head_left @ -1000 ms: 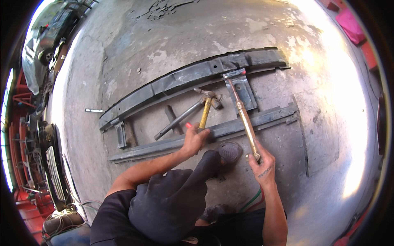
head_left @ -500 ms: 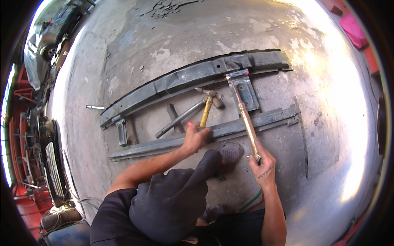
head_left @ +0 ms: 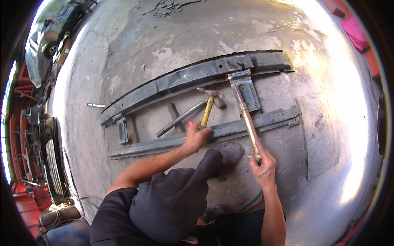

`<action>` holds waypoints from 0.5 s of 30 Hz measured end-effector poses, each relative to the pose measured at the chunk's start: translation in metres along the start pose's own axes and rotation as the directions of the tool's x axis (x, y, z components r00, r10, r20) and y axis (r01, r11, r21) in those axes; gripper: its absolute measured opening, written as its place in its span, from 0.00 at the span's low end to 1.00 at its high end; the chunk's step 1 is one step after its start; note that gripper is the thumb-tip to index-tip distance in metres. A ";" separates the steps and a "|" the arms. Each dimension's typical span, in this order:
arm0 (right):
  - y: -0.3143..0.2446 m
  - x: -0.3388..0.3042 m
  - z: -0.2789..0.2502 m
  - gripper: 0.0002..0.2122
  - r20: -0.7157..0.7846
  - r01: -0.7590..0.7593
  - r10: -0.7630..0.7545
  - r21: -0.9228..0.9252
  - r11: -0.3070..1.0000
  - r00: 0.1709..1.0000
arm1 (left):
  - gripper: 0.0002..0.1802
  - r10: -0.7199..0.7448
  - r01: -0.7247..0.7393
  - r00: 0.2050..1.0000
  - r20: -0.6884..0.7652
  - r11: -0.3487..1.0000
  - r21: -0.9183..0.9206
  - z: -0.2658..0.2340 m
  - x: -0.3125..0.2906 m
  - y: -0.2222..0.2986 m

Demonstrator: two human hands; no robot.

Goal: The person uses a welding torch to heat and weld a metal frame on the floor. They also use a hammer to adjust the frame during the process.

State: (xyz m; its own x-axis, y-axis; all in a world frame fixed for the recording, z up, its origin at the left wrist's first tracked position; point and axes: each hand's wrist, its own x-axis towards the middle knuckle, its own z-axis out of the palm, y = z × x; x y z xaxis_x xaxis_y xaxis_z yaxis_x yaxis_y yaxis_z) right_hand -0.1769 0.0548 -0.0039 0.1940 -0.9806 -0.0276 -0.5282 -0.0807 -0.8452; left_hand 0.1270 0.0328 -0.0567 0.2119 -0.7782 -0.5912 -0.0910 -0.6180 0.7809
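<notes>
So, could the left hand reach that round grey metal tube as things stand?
Probably yes: the tube lies near the left hand with nothing obvious blocking it, though that hand seems occupied with the yellow-handled metal hammer.

The right hand (head_left: 263, 167) covers the lower end of the torch (head_left: 248, 127) with its fingers (head_left: 265, 153); whether the torch's tip touches the bracket (head_left: 248, 96) cannot be told. Left of the torch, the left hand (head_left: 194, 139) hides the butt of the yellow-handled hammer (head_left: 208, 111), and a red spot (head_left: 191, 123) there is too small to identify. Below the torch, the hoses (head_left: 250, 201) vanish behind dark clothing (head_left: 244, 225). Well right of the torch, a pink thing (head_left: 353, 33) is cut by the dark rim.
</notes>
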 end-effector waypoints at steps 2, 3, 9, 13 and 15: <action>-0.001 0.000 0.000 0.29 -0.005 -0.007 0.007 -0.011 1.000 1.000 | 0.17 0.002 -0.002 1.000 0.003 1.000 0.010 -0.001 -0.001 0.003; -0.001 0.000 0.000 0.29 -0.005 -0.007 0.007 -0.009 1.000 1.000 | 0.17 0.003 -0.003 1.000 0.005 1.000 0.015 -0.001 -0.001 0.004; -0.002 0.000 0.001 0.28 -0.006 -0.006 0.006 -0.012 1.000 1.000 | 0.16 0.004 -0.004 1.000 -0.021 1.000 0.023 0.000 -0.001 0.005; 0.000 0.000 0.001 0.29 -0.004 0.002 -0.002 -0.013 1.000 1.000 | 0.13 0.022 -0.022 1.000 -0.009 0.999 -0.025 0.002 0.000 0.003; 0.000 0.000 0.001 0.29 0.000 -0.002 0.002 -0.012 1.000 1.000 | 0.16 -0.004 0.004 1.000 -0.005 1.000 -0.024 0.001 -0.003 0.007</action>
State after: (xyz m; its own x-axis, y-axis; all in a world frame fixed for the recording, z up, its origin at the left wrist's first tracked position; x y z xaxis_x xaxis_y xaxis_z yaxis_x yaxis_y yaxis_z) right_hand -0.1760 0.0551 -0.0042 0.1928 -0.9808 -0.0292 -0.5387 -0.0809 -0.8386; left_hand 0.1250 0.0306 -0.0495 0.2170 -0.7752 -0.5933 -0.0672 -0.6182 0.7831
